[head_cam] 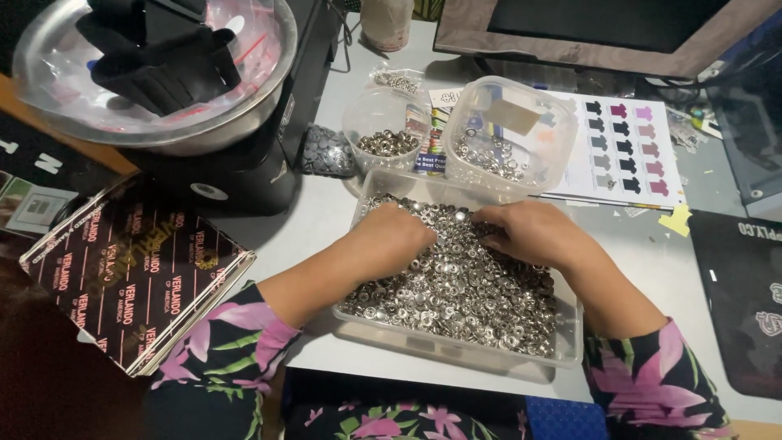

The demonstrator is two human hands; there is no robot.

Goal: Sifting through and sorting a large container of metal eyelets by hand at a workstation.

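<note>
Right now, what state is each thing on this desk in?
Big clear tray: open, heaped with small silver rings.
Round tub: open, partly filled.
Square tub: open, thin layer of metal bits.
Steel bowl: holds black fabric.
Left hand: buried in rings.
Right hand: resting on rings.

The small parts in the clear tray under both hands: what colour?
Shiny silver metal rings, seen in the head view.

You are wearing black sleeves (pixel 643 379) patterned with pink flowers and green leaves; silver metal rings (pixel 460 285) are shining in a clear tray (pixel 456 350) on the grey bench (pixel 326 220).
</note>
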